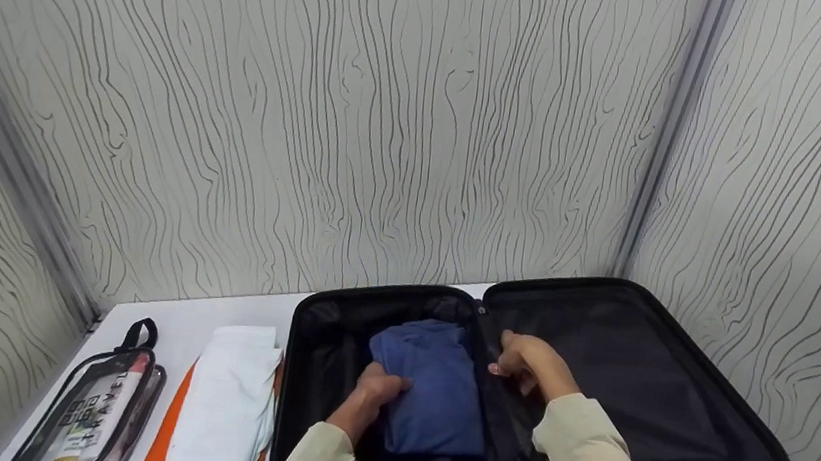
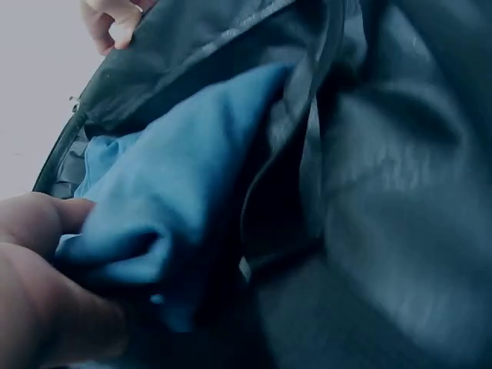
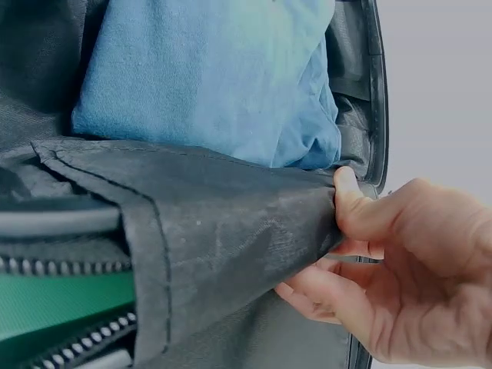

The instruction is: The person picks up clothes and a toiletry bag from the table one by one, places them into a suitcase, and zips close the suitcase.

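A folded blue garment (image 1: pixel 432 394) lies in the left half of an open black-lined suitcase (image 1: pixel 319 395). My left hand (image 1: pixel 376 393) holds the garment's left edge, thumb on top. The left wrist view shows the cloth bunched beside the thumb (image 2: pixel 46 219); the other fingers are partly out of sight. At the suitcase's hinge side, my right hand (image 1: pixel 529 362) pinches a black fabric flap (image 3: pixel 223 223) between thumb and fingers. In the right wrist view, the flap stands raised along the blue garment's edge.
The other suitcase half (image 1: pixel 636 388) lies opened out to the right. Left of the suitcase are folded white cloth (image 1: pixel 224 401), orange cloth (image 1: pixel 165 433) and a clear toiletry bag (image 1: pixel 95 411) on the white table (image 1: pixel 185 307). Patterned panels (image 1: pixel 391 123) stand behind.
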A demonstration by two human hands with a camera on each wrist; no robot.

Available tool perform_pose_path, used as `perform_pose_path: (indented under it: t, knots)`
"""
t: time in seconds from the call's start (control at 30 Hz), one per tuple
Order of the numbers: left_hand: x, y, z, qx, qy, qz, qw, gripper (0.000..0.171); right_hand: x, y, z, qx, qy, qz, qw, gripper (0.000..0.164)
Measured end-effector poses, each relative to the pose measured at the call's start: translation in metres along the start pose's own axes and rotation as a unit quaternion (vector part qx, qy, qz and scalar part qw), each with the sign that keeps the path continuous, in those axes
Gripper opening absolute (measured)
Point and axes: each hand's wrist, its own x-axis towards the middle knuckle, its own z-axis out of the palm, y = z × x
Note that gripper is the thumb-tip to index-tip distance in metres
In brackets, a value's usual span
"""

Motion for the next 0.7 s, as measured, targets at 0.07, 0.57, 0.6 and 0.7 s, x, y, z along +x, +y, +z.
perform_pose_path:
  t: [0.07, 0.57, 0.6, 0.7]
  knots:
    - [0.0, 0.005, -0.004, 0.044, 0.01, -0.007, 0.999, 0.075, 0.0, 0.0, -0.002, -0.008, 0.002, 0.001, 1.0, 0.081]
    - [0.007, 0.01, 0.008, 0.138, -0.122, -0.058, 0.9812, 0.107, -0.002, -0.001, 0.004, 0.01, 0.008, 0.0, 1.0, 0.078]
    - [0.007, 0.01, 0.009, 0.139, -0.121, -0.058, 0.9811, 0.107, -0.002, -0.002, 0.004, 0.008, 0.007, 0.0, 1.0, 0.078]
    - [0.006, 0.012, 0.01, 0.15, -0.112, -0.063, 0.9803, 0.107, -0.002, -0.002, 0.003, 0.013, 0.006, 0.003, 1.0, 0.078]
